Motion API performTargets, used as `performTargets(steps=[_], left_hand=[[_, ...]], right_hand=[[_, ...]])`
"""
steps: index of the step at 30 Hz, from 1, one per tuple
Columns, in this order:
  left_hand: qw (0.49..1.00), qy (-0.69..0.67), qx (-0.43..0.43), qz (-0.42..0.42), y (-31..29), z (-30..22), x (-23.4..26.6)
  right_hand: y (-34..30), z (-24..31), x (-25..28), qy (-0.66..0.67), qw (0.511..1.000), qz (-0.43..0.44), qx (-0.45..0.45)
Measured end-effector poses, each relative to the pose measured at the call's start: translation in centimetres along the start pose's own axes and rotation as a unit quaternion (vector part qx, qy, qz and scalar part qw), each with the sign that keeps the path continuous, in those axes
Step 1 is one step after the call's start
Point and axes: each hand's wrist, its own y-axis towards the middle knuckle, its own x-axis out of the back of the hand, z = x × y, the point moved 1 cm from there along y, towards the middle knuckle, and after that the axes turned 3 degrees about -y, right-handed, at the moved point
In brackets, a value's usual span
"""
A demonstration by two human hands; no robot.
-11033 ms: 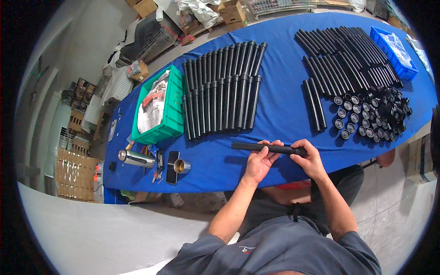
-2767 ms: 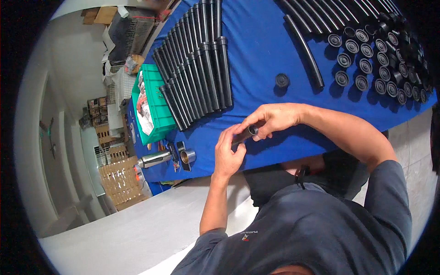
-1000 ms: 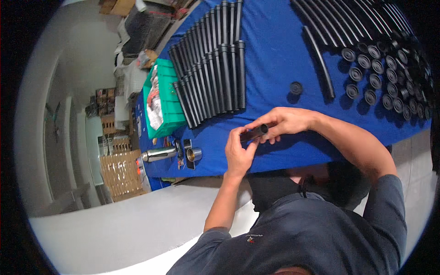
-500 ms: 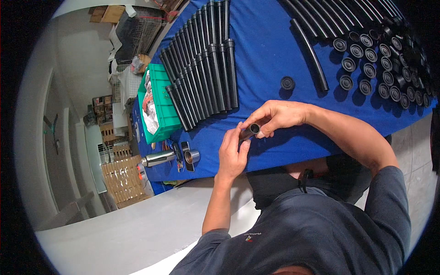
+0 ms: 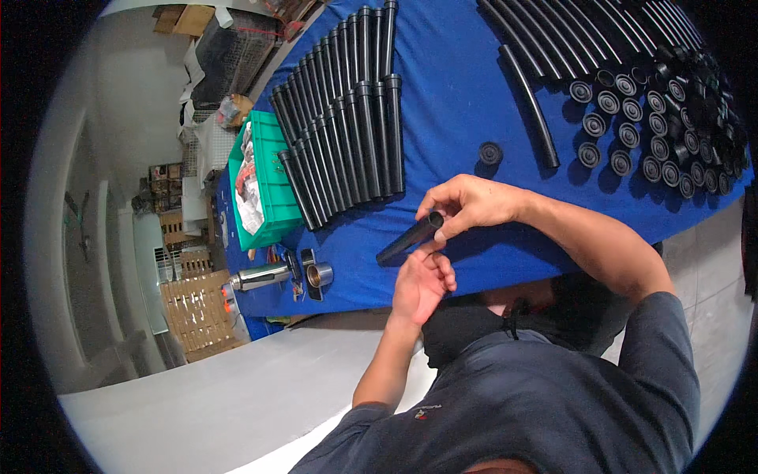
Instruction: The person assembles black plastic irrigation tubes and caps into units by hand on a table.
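Observation:
A short black tube (image 5: 409, 239) slants over the blue cloth in front of me, its open mouth up toward the right. My right hand (image 5: 480, 204) pinches it near that mouth between thumb and fingers. Just below the tube, my left hand (image 5: 424, 286) is turned palm up with its fingers loosely bent and apart. One of its fingertips is close to the tube; whether they touch I cannot tell. Beyond my right hand, a single round black cap (image 5: 490, 153) lies by itself on the cloth.
Capped black tubes (image 5: 347, 134) lie in two rows at the left. One loose tube (image 5: 529, 107), more tubes (image 5: 545, 35) and many black caps (image 5: 628, 134) cover the right. A green crate (image 5: 276, 201), a steel flask (image 5: 264, 276) and a metal ring-shaped piece (image 5: 319, 275) sit near the left edge.
My left hand has come off the tube, moved toward me and turned its palm up. The tube now leans over to the left, still in my right hand.

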Motion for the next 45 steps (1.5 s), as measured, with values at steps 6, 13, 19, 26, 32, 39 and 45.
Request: performTargets(steps=[6, 13, 19, 26, 32, 39, 45], left_hand=[[0.965, -0.246, -0.050, 0.074, 4.0, 1.1, 2.8], [0.966, -0.018, -0.254, 0.043, 5.3, -1.1, 3.4], [0.956, -0.100, -0.277, 0.019, 5.9, -0.8, 4.2], [0.953, -0.079, -0.292, 0.022, 6.0, -0.5, 3.5], [0.951, -0.103, -0.290, 0.018, 6.0, -0.2, 3.3], [0.951, -0.103, -0.289, -0.016, 5.7, 0.0, 2.6], [0.950, -0.104, -0.292, -0.033, 5.6, 0.2, 2.2]], right_hand=[[-0.5, 2.9, 0.0, -0.115, 0.993, -0.016, -0.004], [-1.3, 6.2, 2.6, -0.683, 0.677, -0.272, 0.039], [-2.4, 6.4, 2.0, -0.695, 0.655, -0.187, -0.231], [-1.2, 6.1, 1.5, -0.654, 0.727, -0.172, -0.116], [-0.2, 2.8, -0.7, -0.313, 0.934, -0.152, -0.076], [-0.4, 2.1, -1.9, -0.347, 0.928, -0.129, -0.051], [-0.5, 2.1, -2.2, -0.382, 0.916, -0.121, 0.018]])
